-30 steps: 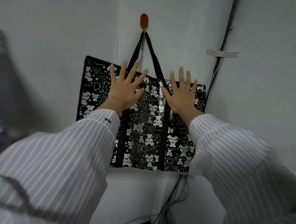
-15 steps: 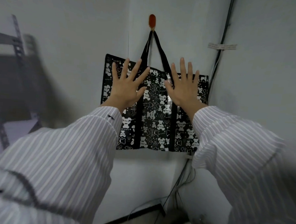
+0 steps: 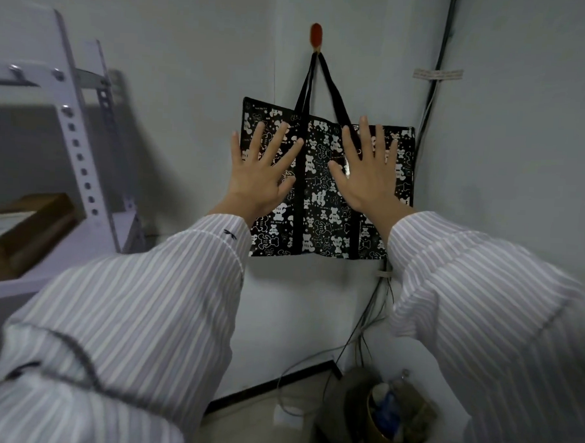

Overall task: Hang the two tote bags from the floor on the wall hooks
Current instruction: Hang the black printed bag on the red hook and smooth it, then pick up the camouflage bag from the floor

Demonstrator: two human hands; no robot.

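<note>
A black tote bag (image 3: 319, 202) printed with white bears hangs flat against the wall, its two black straps looped over an orange-red hook (image 3: 316, 35). My left hand (image 3: 260, 172) is spread in front of the bag's left half, fingers apart, holding nothing. My right hand (image 3: 366, 172) is spread in front of the bag's right half, also empty. I cannot tell whether the palms touch the bag. No second tote bag is in view.
A white metal shelf rack (image 3: 81, 149) stands at the left with a brown box (image 3: 23, 231) on it. Dark cables (image 3: 433, 86) run down the wall corner at the right. A brown bin (image 3: 392, 419) with bottles sits on the floor below.
The view has pulled back and swung left, bringing the shelf rack and the floor bin into sight. Both hands stay spread over the hanging bag.
</note>
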